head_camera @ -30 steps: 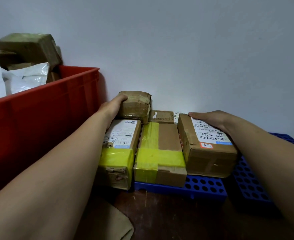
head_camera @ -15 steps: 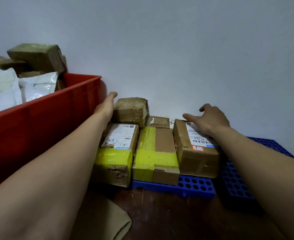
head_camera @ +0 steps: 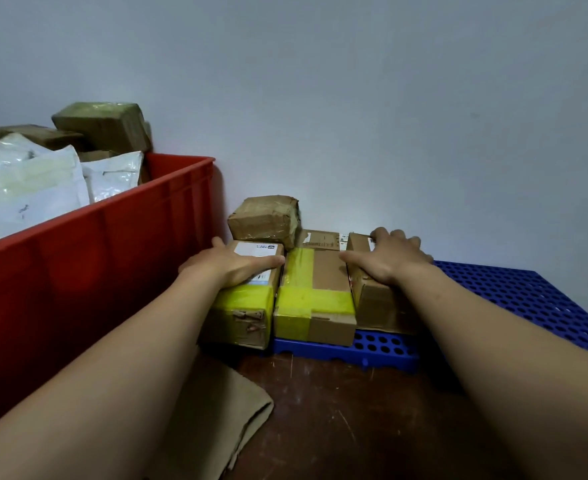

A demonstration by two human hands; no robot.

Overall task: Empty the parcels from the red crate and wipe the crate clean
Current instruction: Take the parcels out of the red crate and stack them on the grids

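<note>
Left hand (head_camera: 232, 266) flat on labelled box (head_camera: 244, 301), right hand (head_camera: 389, 259) spread on end box (head_camera: 379, 306), fingers gripping nothing. Red crate (head_camera: 95, 258) sits left of my left fingers, full. Risk: shoving the row topples wrapped parcel (head_camera: 266, 218) just past them.

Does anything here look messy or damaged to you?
The brown parcel at the back is crumpled and sits tilted. The left yellow-taped box has torn, peeling tape on its front and seems to sit off the blue pallet.
</note>
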